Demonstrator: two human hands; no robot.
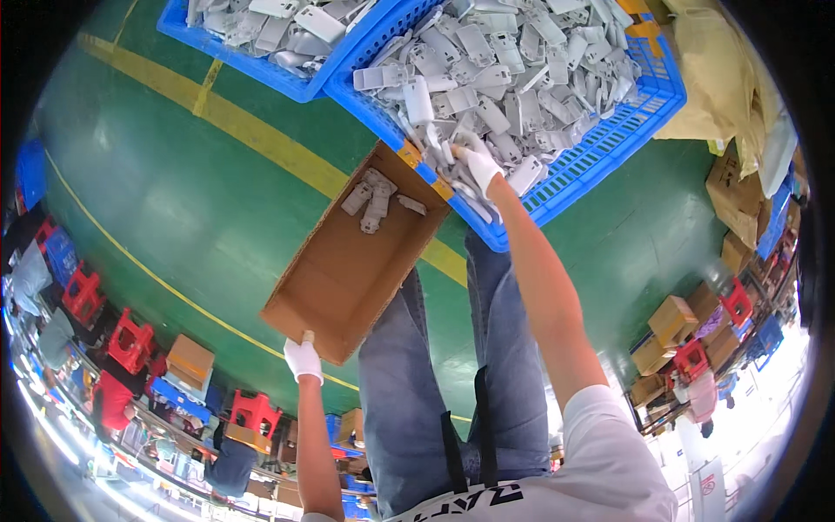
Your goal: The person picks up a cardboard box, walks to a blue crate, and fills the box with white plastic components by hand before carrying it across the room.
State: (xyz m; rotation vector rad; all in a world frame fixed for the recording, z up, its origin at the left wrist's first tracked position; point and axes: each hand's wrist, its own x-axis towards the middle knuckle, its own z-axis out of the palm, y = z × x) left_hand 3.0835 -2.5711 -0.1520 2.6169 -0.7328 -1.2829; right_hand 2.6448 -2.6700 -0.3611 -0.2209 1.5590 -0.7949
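My left hand (303, 358), in a white glove with a bare thumb tip, grips the near rim of an open cardboard box (335, 283). Several white plastic housings (376, 202) lie loose at the box's far end. My right hand (478, 163), gloved the same way, reaches into the near corner of a blue plastic basket (600, 163) heaped with similar housings. Its fingers close on a white plastic housing (435, 137), partly hidden by the other pieces. The box's far end meets the basket's near side.
A second blue basket (252, 63) of white parts touches the first at upper left. Yellow lines (235, 126) cross the green floor. A tan sack (718, 78) stands at right. Red stools (130, 339), cartons (674, 320) and people at benches line both sides.
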